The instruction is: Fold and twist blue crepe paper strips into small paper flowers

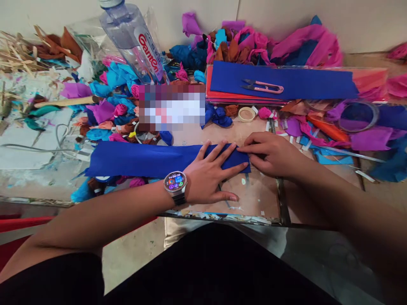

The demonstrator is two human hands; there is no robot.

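Note:
A long deep-blue strip of thin paper or cloth lies across the front of the table. My left hand, a smartwatch on its wrist, rests flat over the strip's right part with fingers spread. At the strip's right end, my right hand has its fingers bent together and pinches the upper edge near the corner; what lies under its fingertips is partly hidden. Farther back, pink-handled thread snips lie on a second blue strip, on top of a plastic-wrapped red stack.
A clear water bottle leans at the back. Heaps of coloured scraps and thin wood slivers cover the left and rear. A yellowish ring and a roll of clear tape lie at the right. One patch is blurred out.

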